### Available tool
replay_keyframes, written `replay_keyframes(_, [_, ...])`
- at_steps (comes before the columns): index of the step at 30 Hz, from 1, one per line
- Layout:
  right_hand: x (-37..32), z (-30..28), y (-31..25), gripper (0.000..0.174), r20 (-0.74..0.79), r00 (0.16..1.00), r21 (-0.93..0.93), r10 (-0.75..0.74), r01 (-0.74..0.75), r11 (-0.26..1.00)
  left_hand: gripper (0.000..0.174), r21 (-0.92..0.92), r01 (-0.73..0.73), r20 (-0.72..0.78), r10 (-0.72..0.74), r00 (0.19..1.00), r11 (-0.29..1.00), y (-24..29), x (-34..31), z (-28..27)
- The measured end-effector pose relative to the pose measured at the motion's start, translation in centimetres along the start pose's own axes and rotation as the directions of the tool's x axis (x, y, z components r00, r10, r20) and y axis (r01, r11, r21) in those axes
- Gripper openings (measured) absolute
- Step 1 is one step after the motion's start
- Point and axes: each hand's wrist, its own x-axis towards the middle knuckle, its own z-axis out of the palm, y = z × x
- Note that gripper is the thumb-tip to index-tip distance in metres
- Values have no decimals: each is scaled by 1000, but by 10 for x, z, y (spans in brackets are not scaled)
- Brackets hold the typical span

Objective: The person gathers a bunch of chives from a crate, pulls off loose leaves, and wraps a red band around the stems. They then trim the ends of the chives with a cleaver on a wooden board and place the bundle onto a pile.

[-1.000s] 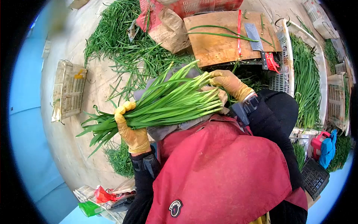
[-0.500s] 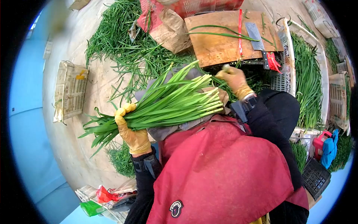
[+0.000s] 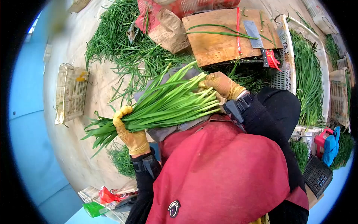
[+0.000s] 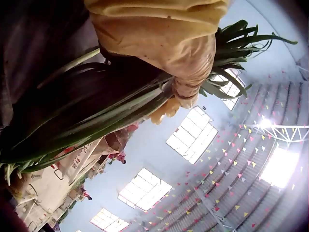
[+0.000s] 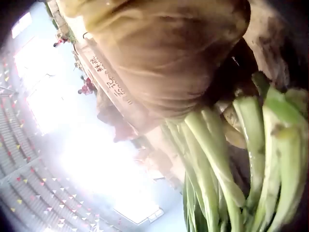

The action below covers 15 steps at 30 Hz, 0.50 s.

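Observation:
A bundle of long green leafy stalks (image 3: 167,100) lies across the lap, pale ends to the right. My gloved left hand (image 3: 130,130) grips the leafy end, fingers curled round it; the left wrist view shows the same hand (image 4: 164,43) closed round the leaves (image 4: 96,111). At the pale ends, my gloved right hand (image 3: 223,84) has its fingers curled over the upper stalks. In the right wrist view the back of that hand (image 5: 159,53) covers the tips of several pale stalks (image 5: 212,159).
Beyond the lap are a wooden board (image 3: 212,44) with a cleaver (image 3: 253,34) on it, and a loose heap of greens (image 3: 115,37). A white crate of greens (image 3: 307,82) stands at the right, a smaller crate (image 3: 71,95) at the left.
My right hand drew back from the pale ends, then returned to the upper stalks. The left hand keeps its grip with little movement.

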Motion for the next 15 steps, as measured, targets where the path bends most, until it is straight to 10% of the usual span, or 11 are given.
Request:
replay_keyframes(1, [-3, 2, -3, 19, -21, 997, 111, 68, -66, 992, 25, 1, -2, 13, 2, 1000, 1000, 1, 0, -1])
replay_keyframes(3, [-10, -17, -2, 22, -126, 992, -245, -5, -27, 969, 25, 2, -4, 36, 4, 999, 1000, 2, 0, -2])
replay_keyframes(7, [-28, -74, 26, 29, -464, 885, -821, -38, -414, 394, 25, -37, 10, -47, -12, 999, 999, 1, 4, -14])
replay_keyframes(9, [-34, -88, 39, 32, -457, 889, -809, 20, -425, 406, 25, -67, 40, -55, -44, 998, 997, 2, 2, -12])
replay_keyframes(11, [-25, -87, 47, 36, -272, 959, -664, -81, -126, 737, 25, -50, 17, -59, -20, 998, 999, 0, 3, -11])
replay_keyframes(15, [-23, -27, -12, 35, 55, 967, -54, -249, 252, 966, 26, -46, 23, -61, -26, 998, 999, -1, 8, -14])
